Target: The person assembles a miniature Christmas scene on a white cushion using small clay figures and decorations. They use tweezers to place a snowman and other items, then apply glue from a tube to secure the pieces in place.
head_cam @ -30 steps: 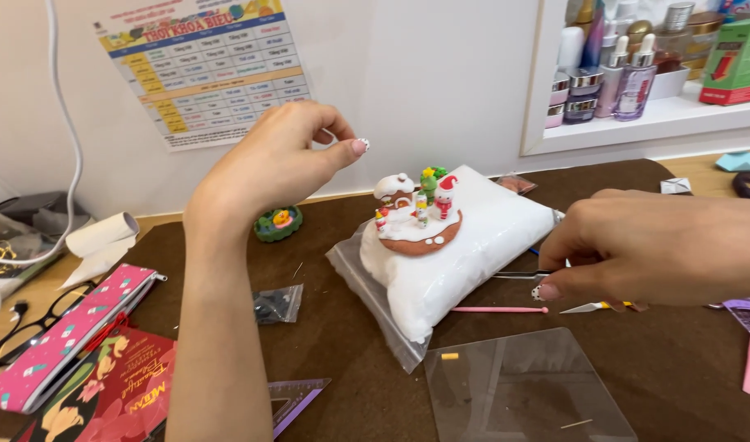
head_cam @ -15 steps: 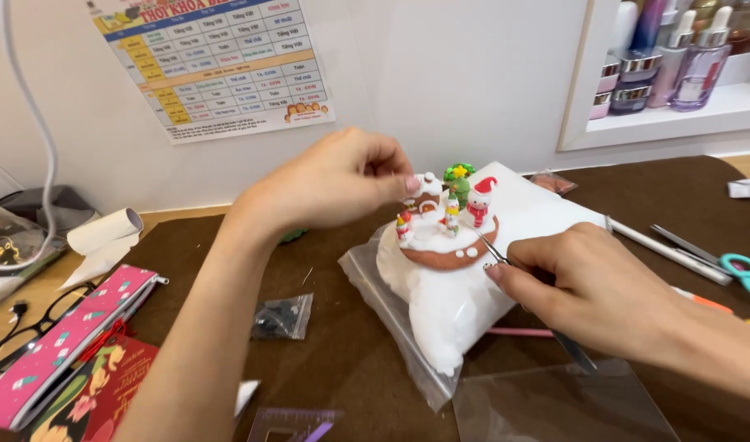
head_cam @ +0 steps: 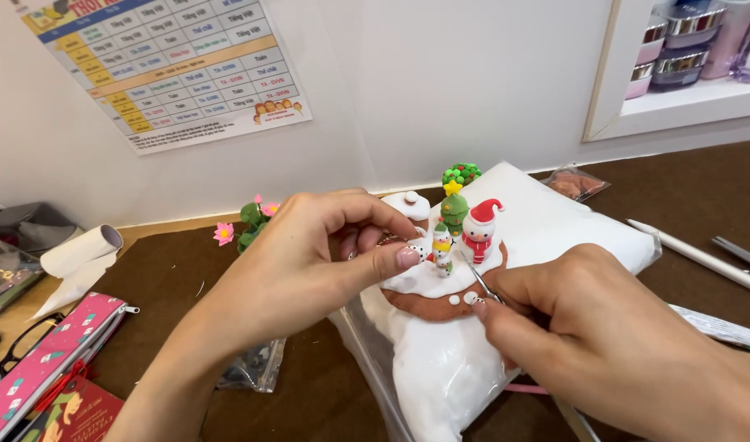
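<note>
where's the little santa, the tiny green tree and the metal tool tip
santa figure (head_cam: 479, 232), head view, on its white face below the red hat
green tree (head_cam: 454, 211), head view, on its green body under the yellow star
metal tool (head_cam: 479, 281), head view, on the thin shaft held by the right hand (head_cam: 612, 344)

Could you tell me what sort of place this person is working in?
Probably a home craft desk: a clay Christmas miniature on a white clay bag, a pencil case, a timetable poster on the wall.

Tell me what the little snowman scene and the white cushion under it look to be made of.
Snowman scene: seemingly modelling clay, matte, with soft hand-shaped figures and a brown disc under white icing-like topping. White cushion: a clear glossy plastic bag, creased and reflective, filled with something white, possibly soft clay or powder.
</note>
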